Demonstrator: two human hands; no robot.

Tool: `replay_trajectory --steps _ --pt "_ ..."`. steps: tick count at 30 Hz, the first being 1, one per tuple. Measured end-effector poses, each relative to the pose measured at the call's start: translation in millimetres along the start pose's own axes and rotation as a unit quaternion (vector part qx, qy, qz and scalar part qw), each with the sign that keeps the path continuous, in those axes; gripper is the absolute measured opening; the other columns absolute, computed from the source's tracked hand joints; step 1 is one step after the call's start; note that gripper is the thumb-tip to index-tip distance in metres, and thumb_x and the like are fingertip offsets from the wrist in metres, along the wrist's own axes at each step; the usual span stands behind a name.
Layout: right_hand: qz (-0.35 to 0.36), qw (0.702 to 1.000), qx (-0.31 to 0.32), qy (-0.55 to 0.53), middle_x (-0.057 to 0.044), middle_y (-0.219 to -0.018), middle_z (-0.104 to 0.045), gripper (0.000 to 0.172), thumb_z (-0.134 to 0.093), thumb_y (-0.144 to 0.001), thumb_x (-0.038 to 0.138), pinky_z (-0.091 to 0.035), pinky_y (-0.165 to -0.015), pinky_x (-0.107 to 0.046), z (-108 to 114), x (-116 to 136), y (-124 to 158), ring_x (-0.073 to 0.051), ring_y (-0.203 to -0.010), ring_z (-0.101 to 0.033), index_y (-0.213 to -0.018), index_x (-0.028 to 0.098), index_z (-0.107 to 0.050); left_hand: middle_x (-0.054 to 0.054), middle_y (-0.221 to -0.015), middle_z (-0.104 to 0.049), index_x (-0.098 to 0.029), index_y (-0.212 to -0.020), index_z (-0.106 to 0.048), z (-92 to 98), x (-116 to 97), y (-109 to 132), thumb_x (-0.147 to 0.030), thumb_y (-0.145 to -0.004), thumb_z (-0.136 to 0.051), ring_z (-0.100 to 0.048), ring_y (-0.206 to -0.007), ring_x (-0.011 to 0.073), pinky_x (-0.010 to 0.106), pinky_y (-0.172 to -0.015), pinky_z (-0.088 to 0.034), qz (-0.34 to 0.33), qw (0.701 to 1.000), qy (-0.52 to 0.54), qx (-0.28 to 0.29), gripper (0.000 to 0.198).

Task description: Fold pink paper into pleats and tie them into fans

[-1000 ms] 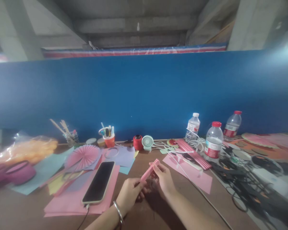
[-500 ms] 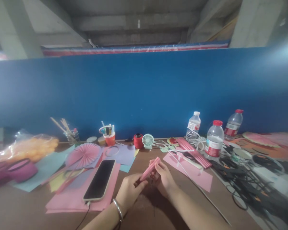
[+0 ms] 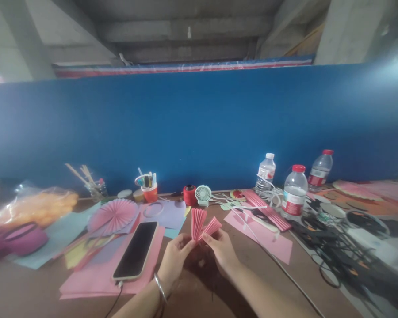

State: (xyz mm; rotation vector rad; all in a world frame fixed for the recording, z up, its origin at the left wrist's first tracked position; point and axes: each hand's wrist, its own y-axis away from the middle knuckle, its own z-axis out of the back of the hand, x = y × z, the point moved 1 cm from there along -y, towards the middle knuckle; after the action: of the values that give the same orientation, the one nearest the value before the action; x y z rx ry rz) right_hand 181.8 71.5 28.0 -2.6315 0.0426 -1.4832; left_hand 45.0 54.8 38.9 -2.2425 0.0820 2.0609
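A pleated pink paper strip (image 3: 201, 223), folded in the middle into a V, stands between my hands above the brown table (image 3: 199, 296). My left hand (image 3: 175, 257), with a bangle on its wrist, pinches the left half near the fold. On the right half, the fingers of my right hand (image 3: 221, 249) are closed at the base. Both halves fan upward and apart.
A phone (image 3: 136, 250) on a cable lies on pink paper sheets (image 3: 96, 282) at my left. A finished pink paper rosette (image 3: 113, 215), a pen cup (image 3: 150, 191), red thread spool (image 3: 189, 194) and small fan (image 3: 203, 194) stand behind. Three water bottles (image 3: 294, 191) and black cables (image 3: 338, 247) fill the right.
The strip was a closed flat bundle held slanted between both hands. It is now bent at the middle and opened into two fanned halves.
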Motion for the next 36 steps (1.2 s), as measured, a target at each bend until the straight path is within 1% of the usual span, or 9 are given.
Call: replay_trajectory --steps 5,9,11,15,17,20,25,32,36 --pt "-0.012 0.999 -0.041 -0.024 0.000 -0.060 -0.060 0.030 -0.070 -0.061 0.034 -0.042 -0.051 -0.025 5.5 -3.4 -1.5 -0.013 -0.053 -0.053 -0.078 0.013 -0.061 0.000 -0.075 -0.060 -0.017 -0.078 -0.055 -1.5 -0.7 2.6 -0.034 -0.070 -0.061 -0.057 -0.069 0.0117 0.023 -0.065 -0.045 0.011 0.995 0.099 -0.016 0.020" --pt "-0.007 0.996 -0.057 -0.070 0.002 -0.067 -0.058 0.023 -0.065 -0.067 0.035 -0.043 -0.055 -0.023 5.8 -1.6 0.9 -0.011 -0.059 -0.054 -0.080 0.018 -0.056 0.000 -0.076 -0.058 -0.017 -0.076 -0.053 -2.2 -3.5 2.1 -0.031 -0.068 -0.063 -0.055 -0.072 0.0111 0.023 -0.069 -0.044 -0.001 0.990 0.142 -0.027 0.019" --pt "-0.009 0.995 -0.030 -0.092 0.001 -0.072 -0.059 0.024 -0.067 -0.065 0.032 -0.043 -0.058 -0.024 2.2 1.1 4.5 -0.012 -0.062 -0.055 -0.081 0.018 -0.056 -0.001 -0.076 -0.057 -0.018 -0.076 -0.052 -3.4 -5.8 2.8 -0.028 -0.068 -0.063 -0.054 -0.072 0.0114 0.024 -0.072 -0.044 -0.012 0.988 0.153 -0.017 0.017" --pt "-0.046 0.990 0.089 -0.101 0.000 -0.074 -0.060 0.035 -0.073 -0.057 0.023 -0.043 -0.068 -0.028 -7.5 3.8 12.6 -0.014 -0.067 -0.057 -0.089 0.018 -0.059 -0.002 -0.072 -0.055 -0.017 -0.074 -0.053 -5.7 -8.3 6.0 -0.026 -0.070 -0.062 -0.053 -0.069 0.0111 0.024 -0.071 -0.043 -0.018 0.987 0.163 -0.002 0.014" --pt "-0.049 0.989 0.118 -0.079 0.000 -0.072 -0.061 0.026 -0.073 -0.058 0.022 -0.041 -0.070 -0.028 -9.5 3.1 14.4 -0.014 -0.067 -0.057 -0.081 0.017 -0.061 -0.001 -0.071 -0.055 -0.017 -0.074 -0.052 -6.5 -9.0 7.8 -0.025 -0.069 -0.062 -0.052 -0.068 0.0107 0.023 -0.067 -0.043 -0.014 0.986 0.165 0.009 0.014" --pt "-0.038 0.990 0.123 -0.050 0.001 -0.064 -0.057 0.015 -0.070 -0.061 0.022 -0.040 -0.064 -0.025 -8.5 0.9 13.7 -0.013 -0.065 -0.054 -0.068 0.016 -0.059 -0.002 -0.074 -0.055 -0.017 -0.071 -0.048 -7.3 -11.2 10.3 -0.020 -0.066 -0.064 -0.052 -0.068 0.0101 0.021 -0.064 -0.041 -0.018 0.984 0.173 0.039 0.017" --pt "-0.037 0.989 0.125 -0.064 0.003 -0.060 -0.053 0.019 -0.072 -0.059 0.025 -0.036 -0.056 -0.022 -5.8 -3.7 11.3 -0.011 -0.058 -0.048 -0.068 0.015 -0.058 -0.003 -0.075 -0.054 -0.017 -0.069 -0.044 -6.6 -14.3 12.6 -0.012 -0.070 -0.061 -0.051 -0.067 0.0080 0.019 -0.062 -0.039 -0.034 0.973 0.205 0.100 0.018" --pt "-0.048 0.987 0.137 -0.069 0.003 -0.051 -0.049 0.018 -0.071 -0.061 0.024 -0.027 -0.048 -0.020 -6.9 -6.1 11.5 -0.007 -0.048 -0.040 -0.060 0.012 -0.057 -0.003 -0.066 -0.058 -0.021 -0.085 -0.043 -5.2 -12.9 10.9 -0.012 -0.068 -0.063 -0.056 -0.065 0.0137 0.026 -0.063 -0.042 -0.043 0.969 0.204 0.132 0.028" --pt "-0.051 0.985 0.148 -0.072 0.003 -0.051 -0.048 0.021 -0.071 -0.062 0.028 -0.027 -0.048 -0.021 -9.0 -5.0 13.2 -0.007 -0.049 -0.040 -0.060 0.012 -0.058 -0.004 -0.067 -0.056 -0.021 -0.093 -0.042 -5.2 -12.4 10.8 -0.013 -0.068 -0.065 -0.056 -0.063 0.0122 0.026 -0.063 -0.042 -0.035 0.970 0.206 0.127 0.034"
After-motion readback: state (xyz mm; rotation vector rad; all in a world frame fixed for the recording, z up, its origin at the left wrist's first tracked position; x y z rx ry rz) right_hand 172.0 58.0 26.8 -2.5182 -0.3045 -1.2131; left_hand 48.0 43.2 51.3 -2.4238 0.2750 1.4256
